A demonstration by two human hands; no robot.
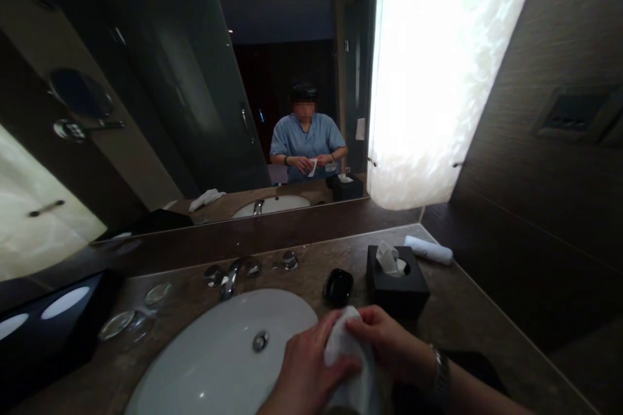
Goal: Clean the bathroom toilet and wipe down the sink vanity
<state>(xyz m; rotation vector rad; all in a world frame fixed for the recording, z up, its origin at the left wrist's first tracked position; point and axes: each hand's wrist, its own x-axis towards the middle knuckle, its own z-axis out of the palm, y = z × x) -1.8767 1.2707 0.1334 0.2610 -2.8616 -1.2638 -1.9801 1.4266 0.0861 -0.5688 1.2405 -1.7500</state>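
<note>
A soft white tissue [348, 337] is bunched between my two hands, above the right rim of the sink. My left hand [311, 366] closes on its left side, thumb laid across the lower part. At the upper right edge, the fingers of my right hand [384, 337] pinch the tissue; a metal-banded watch [439, 369] is on that wrist. Whether anything lies inside the folds is hidden. A black tissue box [396, 288] with a sheet sticking out stands just beyond my right hand. Near my fingertips sits a small glossy black object [337, 287].
An oval white sink [219, 350] with a chrome faucet [230, 279] lies left of my hands. Drinking glasses [136, 324] and a black tray [58, 324] are farther left. A rolled white towel [428, 249] lies in the back corner. The mirror [185, 110] reflects a person in blue.
</note>
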